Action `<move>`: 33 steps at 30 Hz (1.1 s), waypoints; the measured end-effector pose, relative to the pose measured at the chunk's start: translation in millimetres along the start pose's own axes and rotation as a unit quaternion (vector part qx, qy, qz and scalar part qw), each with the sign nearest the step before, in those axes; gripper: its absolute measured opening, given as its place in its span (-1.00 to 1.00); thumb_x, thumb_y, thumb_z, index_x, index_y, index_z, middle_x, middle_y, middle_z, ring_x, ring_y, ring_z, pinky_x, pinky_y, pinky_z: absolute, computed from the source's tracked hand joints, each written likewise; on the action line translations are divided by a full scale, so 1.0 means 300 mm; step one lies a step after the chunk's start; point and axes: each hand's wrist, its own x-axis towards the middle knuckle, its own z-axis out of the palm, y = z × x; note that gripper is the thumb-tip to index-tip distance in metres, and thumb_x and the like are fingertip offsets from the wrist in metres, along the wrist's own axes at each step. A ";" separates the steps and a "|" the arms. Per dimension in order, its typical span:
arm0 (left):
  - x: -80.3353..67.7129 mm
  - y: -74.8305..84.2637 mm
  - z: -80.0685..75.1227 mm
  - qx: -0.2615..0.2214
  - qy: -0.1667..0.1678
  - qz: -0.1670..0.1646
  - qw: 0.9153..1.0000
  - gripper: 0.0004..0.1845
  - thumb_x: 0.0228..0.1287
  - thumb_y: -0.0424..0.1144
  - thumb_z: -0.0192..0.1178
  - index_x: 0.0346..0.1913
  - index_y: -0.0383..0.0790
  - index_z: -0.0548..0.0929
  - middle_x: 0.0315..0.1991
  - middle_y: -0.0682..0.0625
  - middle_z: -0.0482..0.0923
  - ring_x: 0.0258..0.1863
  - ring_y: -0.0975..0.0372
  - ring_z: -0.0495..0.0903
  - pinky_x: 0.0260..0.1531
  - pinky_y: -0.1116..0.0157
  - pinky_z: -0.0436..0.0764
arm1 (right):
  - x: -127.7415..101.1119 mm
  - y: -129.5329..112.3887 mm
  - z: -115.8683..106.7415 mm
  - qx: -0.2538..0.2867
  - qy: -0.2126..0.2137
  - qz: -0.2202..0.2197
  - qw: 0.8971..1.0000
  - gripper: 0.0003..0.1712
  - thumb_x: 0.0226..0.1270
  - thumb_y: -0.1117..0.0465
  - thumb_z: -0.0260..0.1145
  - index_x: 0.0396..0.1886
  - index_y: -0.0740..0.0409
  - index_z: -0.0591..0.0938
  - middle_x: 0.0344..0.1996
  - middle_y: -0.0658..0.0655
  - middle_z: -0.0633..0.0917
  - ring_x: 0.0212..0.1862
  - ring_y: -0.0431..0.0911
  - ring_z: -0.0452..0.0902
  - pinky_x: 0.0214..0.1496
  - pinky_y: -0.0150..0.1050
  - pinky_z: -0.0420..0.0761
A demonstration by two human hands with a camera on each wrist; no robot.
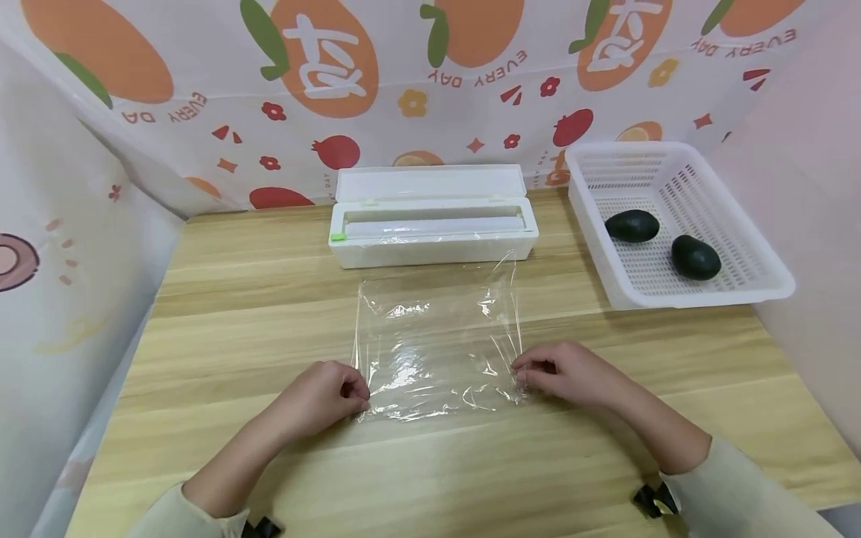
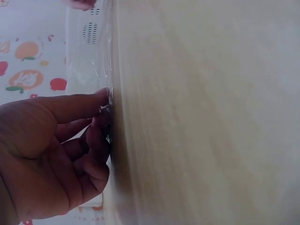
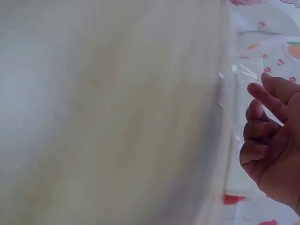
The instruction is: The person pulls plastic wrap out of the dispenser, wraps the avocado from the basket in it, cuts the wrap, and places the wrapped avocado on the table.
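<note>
Both hands pinch a sheet of cling film (image 1: 440, 344) flat on the table (image 1: 235, 299).

Left hand (image 1: 323, 396) nips its 7 o'clock corner, right hand (image 1: 565, 371) its 5 o'clock; only the head view shows dispenser (image 1: 430, 217) at 12, basket (image 1: 673, 224) at 2.

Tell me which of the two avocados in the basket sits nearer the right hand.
The front avocado, toward the white basket's right wall, is nearer the right hand; the other avocado lies farther back.
</note>
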 end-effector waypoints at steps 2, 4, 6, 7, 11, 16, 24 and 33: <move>-0.004 0.003 -0.002 0.005 0.001 -0.002 1.000 -0.82 0.09 -0.35 0.40 -0.53 -0.01 0.66 -0.61 0.21 0.50 -0.55 0.37 0.43 -0.48 0.41 0.43 | 0.007 -0.009 -0.042 -0.006 0.015 0.002 1.000 -0.78 0.37 0.08 0.33 -0.07 0.01 0.74 -0.34 -0.15 0.72 -0.37 -0.30 0.55 -0.28 -0.35 0.60; -0.007 0.005 -0.003 0.006 0.003 -0.003 1.000 -0.80 0.09 -0.36 0.40 -0.55 -0.01 0.65 -0.61 0.21 0.49 -0.55 0.37 0.42 -0.48 0.41 0.43 | 0.015 -0.020 -0.097 -0.009 0.033 0.007 0.999 -0.77 0.36 0.12 0.33 -0.06 0.07 0.73 -0.34 -0.07 0.74 -0.39 -0.24 0.56 -0.31 -0.33 0.61; -0.009 0.008 -0.002 0.006 0.006 -0.005 1.000 -0.78 0.10 -0.37 0.39 -0.56 0.00 0.64 -0.62 0.22 0.49 -0.56 0.37 0.43 -0.48 0.42 0.44 | 0.022 -0.026 -0.167 -0.021 0.062 0.009 0.998 -0.77 0.36 0.12 0.33 -0.06 0.08 0.73 -0.28 -0.04 0.76 -0.36 -0.20 0.58 -0.30 -0.33 0.62; -0.011 0.009 -0.002 0.006 0.008 -0.003 1.000 -0.78 0.10 -0.38 0.38 -0.56 -0.01 0.64 -0.61 0.21 0.49 -0.56 0.37 0.43 -0.48 0.42 0.45 | 0.025 -0.028 -0.208 -0.029 0.078 0.014 0.996 -0.77 0.37 0.11 0.33 -0.06 0.07 0.73 -0.26 -0.01 0.77 -0.34 -0.18 0.60 -0.28 -0.32 0.62; -0.010 0.013 0.003 0.009 0.015 -0.011 1.000 -0.78 0.10 -0.38 0.38 -0.56 0.00 0.64 -0.58 0.22 0.50 -0.53 0.37 0.43 -0.46 0.42 0.45 | 0.036 -0.021 -0.392 -0.061 0.155 0.045 0.985 -0.77 0.39 0.05 0.31 -0.07 0.01 0.74 -0.30 0.02 0.75 -0.40 -0.16 0.54 -0.38 -0.33 0.56; -0.006 0.017 0.008 0.009 0.016 -0.017 1.000 -0.78 0.10 -0.39 0.39 -0.55 0.00 0.64 -0.56 0.21 0.51 -0.51 0.34 0.43 -0.46 0.41 0.45 | 0.038 0.049 -0.600 -0.093 0.255 0.102 0.957 -0.67 0.38 -0.06 0.29 -0.09 0.05 0.75 -0.35 0.02 0.70 -0.37 -0.16 0.44 -0.37 -0.39 0.43; -0.006 0.017 0.014 0.005 0.017 -0.020 1.000 -0.78 0.09 -0.39 0.40 -0.55 -0.01 0.64 -0.58 0.21 0.51 -0.52 0.34 0.43 -0.48 0.42 0.44 | 0.007 0.241 -0.775 -0.138 0.279 0.234 0.921 -0.45 0.45 -0.10 0.12 0.15 0.24 0.60 -0.04 0.36 0.60 -0.11 0.11 0.40 -0.23 -0.23 0.43; -0.007 0.014 0.020 0.004 0.022 -0.018 1.000 -0.79 0.09 -0.39 0.40 -0.55 -0.01 0.65 -0.57 0.21 0.51 -0.52 0.34 0.43 -0.49 0.42 0.44 | -0.038 0.426 -0.776 -0.169 0.198 0.332 0.907 -0.26 0.45 -0.16 0.07 0.35 0.33 0.38 0.15 0.51 0.43 0.08 0.36 0.33 0.09 0.32 0.42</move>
